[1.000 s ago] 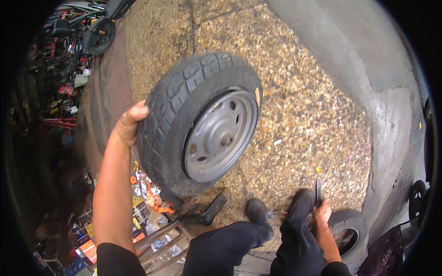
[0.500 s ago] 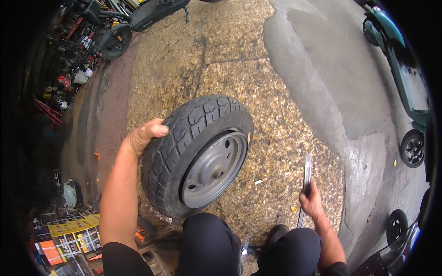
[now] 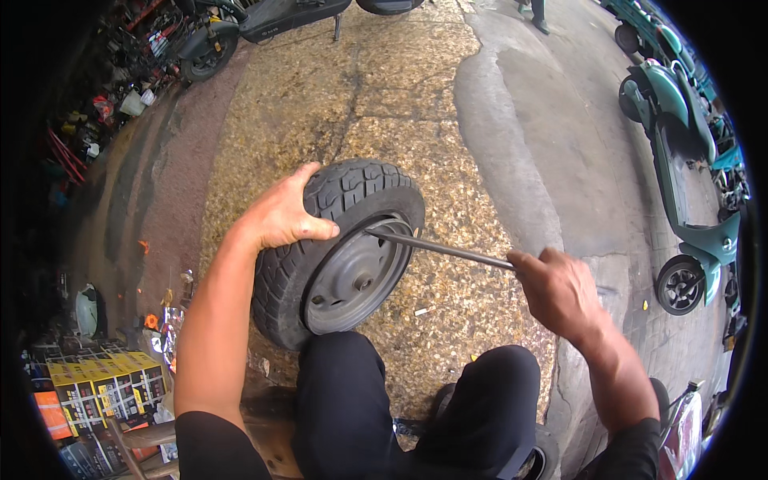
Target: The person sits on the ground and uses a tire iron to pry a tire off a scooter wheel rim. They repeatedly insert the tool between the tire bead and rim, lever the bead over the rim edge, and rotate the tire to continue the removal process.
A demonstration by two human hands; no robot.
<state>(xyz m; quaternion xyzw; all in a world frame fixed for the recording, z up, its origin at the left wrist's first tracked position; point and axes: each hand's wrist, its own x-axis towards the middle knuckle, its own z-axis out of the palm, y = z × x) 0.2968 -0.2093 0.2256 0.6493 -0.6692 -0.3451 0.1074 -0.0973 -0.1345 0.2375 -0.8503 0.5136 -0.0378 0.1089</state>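
Note:
In front of my knees a black knobbly tyre [image 3: 278, 280] stands tilted on a grey metal wheel rim [image 3: 340, 290], its rim face turned toward the right. My left hand [image 3: 286, 210] grips the tyre's upper left, fingers over the tread and thumb on the sidewall. A long metal tyre lever [image 3: 452, 250] is held in my closed right hand [image 3: 558, 292]. Its far tip sits at the upper edge of the rim, against the tyre bead. How deep the tip goes in cannot be made out.
A parked dark scooter [image 3: 296, 18] stands at the far left and teal scooters [image 3: 668, 176] line the right. Stacked yellow-and-black boxes [image 3: 104, 392] are at lower left, beside a wooden stool [image 3: 272, 436]. A person's leg [image 3: 538, 14] shows far off.
My right hand has raised the tyre lever from beside my right knee and brought its tip to the rim. My left hand has shifted its grip, with the thumb now on the sidewall.

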